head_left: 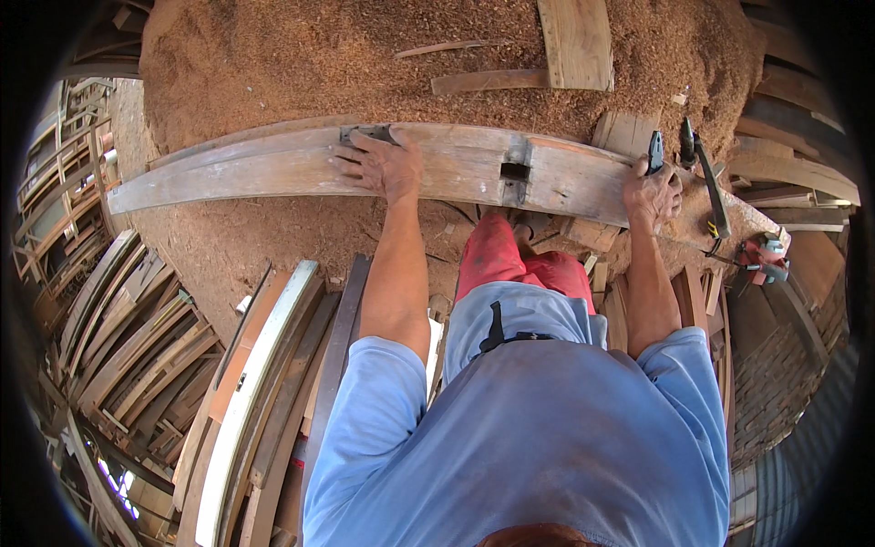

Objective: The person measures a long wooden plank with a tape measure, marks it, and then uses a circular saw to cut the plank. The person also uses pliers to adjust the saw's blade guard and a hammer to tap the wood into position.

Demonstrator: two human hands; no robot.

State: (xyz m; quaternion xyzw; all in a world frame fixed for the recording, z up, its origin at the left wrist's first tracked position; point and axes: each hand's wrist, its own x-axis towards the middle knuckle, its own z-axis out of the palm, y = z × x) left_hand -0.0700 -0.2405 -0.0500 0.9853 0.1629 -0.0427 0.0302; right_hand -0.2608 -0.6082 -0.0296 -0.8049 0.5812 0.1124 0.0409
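I see a big heap of sawdust [301, 55] filling the top of the view. A short wooden plank [576, 41] lies on it near the top, with a thin strip of wood [488, 82] just beside it to the left. At the right, a hammer [709, 187] rests close to the heap's edge, and a red power tool [764, 257] sits just beyond it. On my left, curved wooden boards [260, 401] lean side by side, one of them pale. Further left are stacked curved wooden pieces [128, 337]. More planks [793, 118] pile up at the right edge.
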